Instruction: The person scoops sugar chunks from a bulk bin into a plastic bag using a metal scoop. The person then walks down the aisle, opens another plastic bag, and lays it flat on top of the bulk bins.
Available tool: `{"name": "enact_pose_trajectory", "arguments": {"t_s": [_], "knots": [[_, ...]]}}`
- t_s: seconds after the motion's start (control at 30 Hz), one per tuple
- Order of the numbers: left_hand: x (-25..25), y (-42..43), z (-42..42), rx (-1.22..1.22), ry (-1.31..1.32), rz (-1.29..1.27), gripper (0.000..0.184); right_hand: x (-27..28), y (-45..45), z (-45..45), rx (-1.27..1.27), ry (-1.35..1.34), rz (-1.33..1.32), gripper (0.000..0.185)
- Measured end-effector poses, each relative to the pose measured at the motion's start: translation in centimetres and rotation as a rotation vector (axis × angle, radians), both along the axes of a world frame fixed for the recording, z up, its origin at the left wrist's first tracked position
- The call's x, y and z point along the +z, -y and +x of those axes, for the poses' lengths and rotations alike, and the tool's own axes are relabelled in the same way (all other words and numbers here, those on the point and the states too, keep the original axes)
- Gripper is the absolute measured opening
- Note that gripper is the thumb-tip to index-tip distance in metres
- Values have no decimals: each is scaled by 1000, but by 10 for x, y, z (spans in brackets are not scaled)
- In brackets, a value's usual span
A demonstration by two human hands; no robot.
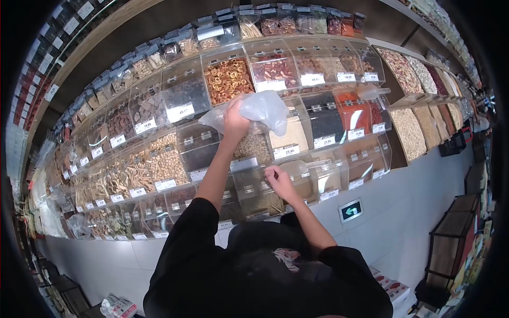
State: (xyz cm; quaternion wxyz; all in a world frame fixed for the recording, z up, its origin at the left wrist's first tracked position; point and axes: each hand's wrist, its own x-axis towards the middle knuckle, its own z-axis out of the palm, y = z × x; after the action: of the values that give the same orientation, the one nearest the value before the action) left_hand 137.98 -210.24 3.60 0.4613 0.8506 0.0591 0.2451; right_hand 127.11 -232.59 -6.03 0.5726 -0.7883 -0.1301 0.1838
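In the head view my left hand [236, 121] is closed around a translucent plastic bag [265, 110], which bulges out on both sides of the fist. The bag hangs over the upper middle bins, below one of dried orange-brown slices [228, 79]. Lower down, my right hand [279, 181] has its fingers curled together at the edge of a clear bin in the bottom row. Whatever they grip, if anything, is hidden. A clear scoop [295, 167] lies just right of that hand. Between the hands are a bin of pale grain [252, 147] and one of cream-coloured powder [289, 134].
Tiers of clear lidded bins with price labels curve around me. Packaged dry goods [249, 25] line the top shelf. Another scoop [371, 92] rests at the right end, near open grain bins [407, 133]. A green arrow sign [350, 211] marks the tiled floor [392, 228].
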Motion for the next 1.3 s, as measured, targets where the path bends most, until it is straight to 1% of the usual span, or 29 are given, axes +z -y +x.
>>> {"name": "enact_pose_trajectory", "arguments": {"t_s": [0.03,0.13,0.17,0.2,0.23,0.27,0.3,0.33,0.37,0.47,0.53,0.57,0.67,0.7,0.77,0.8,0.83,0.9,0.93,0.97,1.03,1.07,1.1,1.13,1.17,1.27,1.3], "knots": [[5,2,7,-77,-114,-237,34,4,3,16,54,-3,23,26],[13,29,0,161,265,-180,27,16,36,39,96,71,83,28],[35,45,-11,229,236,-308,26,0,50,52,166,57,78,31],[63,62,-21,306,201,-441,26,-9,60,66,133,-128,228,32],[72,73,-26,269,277,-655,27,-18,67,71,110,-334,367,34],[80,81,-39,284,241,-683,27,-25,70,66,89,-564,490,36],[89,92,-57,310,199,-718,28,-20,71,66,81,-804,587,45],[101,106,-68,329,169,-757,29,-17,74,60,194,-936,723,47],[121,130,-78,361,194,-798,27,-12,75,62,308,-1049,863,52],[117,161,-99,446,61,-1003,26,13,67,58,560,-1291,1284,67],[99,176,-106,520,4,-806,22,44,63,51,516,-1397,1409,68],[89,179,-112,554,-31,-708,20,26,49,48,444,-1529,1623,66],[72,176,-137,658,-263,-49,22,19,58,39,537,-1394,1498,61],[78,177,-138,721,-305,-12,21,37,71,34,420,-1399,1374,58],[54,162,-142,703,-287,126,20,82,96,32,381,-1448,1270,60],[42,157,-141,693,-279,189,22,91,103,31,357,-1471,1213,60],[38,157,-138,662,-277,143,23,84,103,27,358,-1512,1239,60],[-3,144,-135,616,-201,172,25,74,102,17,326,-1480,1262,59],[-11,141,-130,592,-160,187,26,73,100,14,312,-1461,1274,59],[-18,139,-128,572,-138,208,31,73,96,12,212,-1523,1272,57],[-15,134,-122,533,-90,254,40,65,89,6,102,-1482,1273,54],[-26,119,-124,370,-234,84,41,62,82,4,49,-1459,1274,53],[-44,98,-129,200,-377,-84,42,67,72,6,57,-1453,1340,53],[-45,85,-125,23,-510,-252,43,77,62,12,69,-1437,1401,52],[-48,75,-123,6,-467,-499,42,87,54,17,82,-1426,1453,51],[-34,48,-102,50,-238,-1070,37,128,9,53,-68,-1229,1429,49],[-31,36,-91,66,-145,-1117,36,133,-10,73,-25,-1166,1508,48]]}}
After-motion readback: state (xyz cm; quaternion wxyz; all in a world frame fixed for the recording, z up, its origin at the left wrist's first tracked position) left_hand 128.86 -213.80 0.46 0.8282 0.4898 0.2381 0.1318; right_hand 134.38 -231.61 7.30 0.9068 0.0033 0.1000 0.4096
